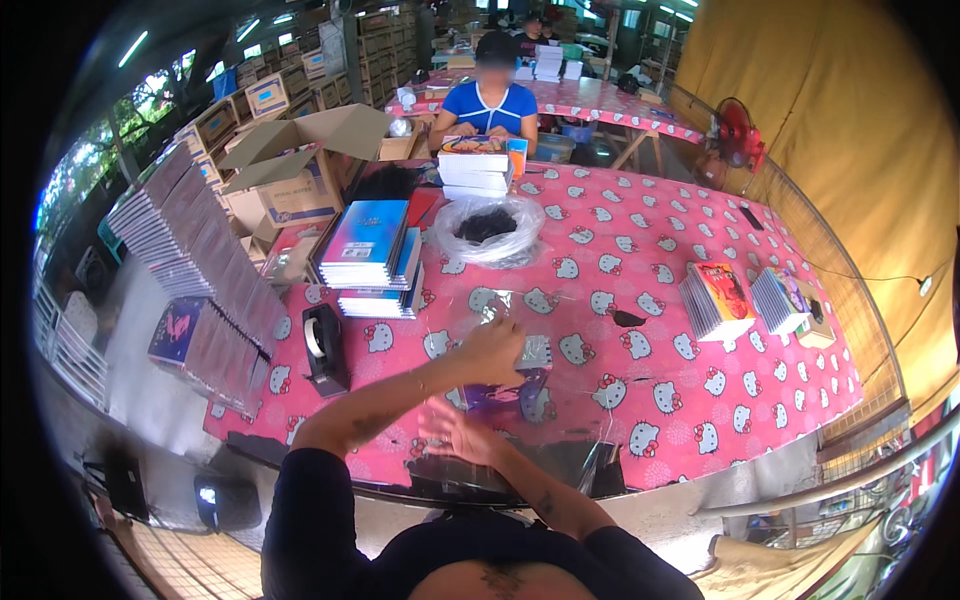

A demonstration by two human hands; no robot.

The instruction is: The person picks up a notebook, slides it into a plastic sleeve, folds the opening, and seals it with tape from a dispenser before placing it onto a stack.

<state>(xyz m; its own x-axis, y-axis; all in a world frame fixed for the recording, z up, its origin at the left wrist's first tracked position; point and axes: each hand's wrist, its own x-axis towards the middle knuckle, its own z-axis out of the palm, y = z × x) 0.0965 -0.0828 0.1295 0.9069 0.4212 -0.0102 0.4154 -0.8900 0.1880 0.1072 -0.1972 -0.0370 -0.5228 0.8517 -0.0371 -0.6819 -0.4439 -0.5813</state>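
While the left hand (490, 350) lies curled over a clear plastic sleeve (520, 375) on the pink cartoon-print tablecloth (640, 300), the right hand (455, 430) hovers near, fingers spread, holding nothing. Black tape dispenser (325, 347) at left; blue notebook stack (370, 255) beyond.

The single head view looks steeply down from above the person's chest onto the near edge of the pink cartoon-print tablecloth (640, 300), facing across it.
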